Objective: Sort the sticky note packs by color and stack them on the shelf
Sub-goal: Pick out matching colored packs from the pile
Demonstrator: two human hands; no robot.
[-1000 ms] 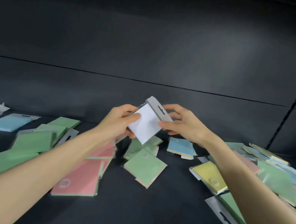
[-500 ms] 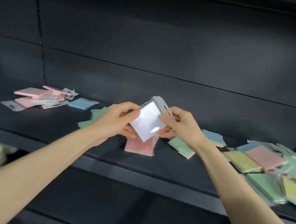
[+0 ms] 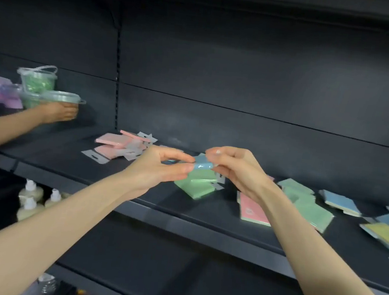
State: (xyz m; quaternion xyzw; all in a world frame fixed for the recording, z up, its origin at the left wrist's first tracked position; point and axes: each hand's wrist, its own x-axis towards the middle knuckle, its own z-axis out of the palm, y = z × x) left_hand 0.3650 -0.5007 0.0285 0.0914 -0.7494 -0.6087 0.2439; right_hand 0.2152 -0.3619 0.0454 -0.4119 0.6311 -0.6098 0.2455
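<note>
Both my hands hold one blue sticky note pack point(image 3: 202, 165) edge-on above the dark shelf point(image 3: 158, 212). My left hand point(image 3: 160, 167) pinches its left end between thumb and fingers. My right hand point(image 3: 236, 171) grips its right end with curled fingers. Green packs point(image 3: 195, 186) lie just below the held pack. A loose pile of pink packs point(image 3: 117, 145) sits to the left. Pink point(image 3: 252, 212), green point(image 3: 309, 207), blue point(image 3: 341, 202) and yellow packs point(image 3: 388, 236) are scattered to the right.
Another person's hand point(image 3: 58, 112) reaches in at the far left onto clear lidded tubs point(image 3: 39, 87) on the neighbouring shelf bay. White squeeze bottles point(image 3: 31, 198) stand on the lower shelf at left. The shelf's back panel point(image 3: 243, 80) is dark.
My view has swung left and down along the shelf. The held pack has turned from face-on to edge-on, showing blue. Another person's hand and the tubs have come into view.
</note>
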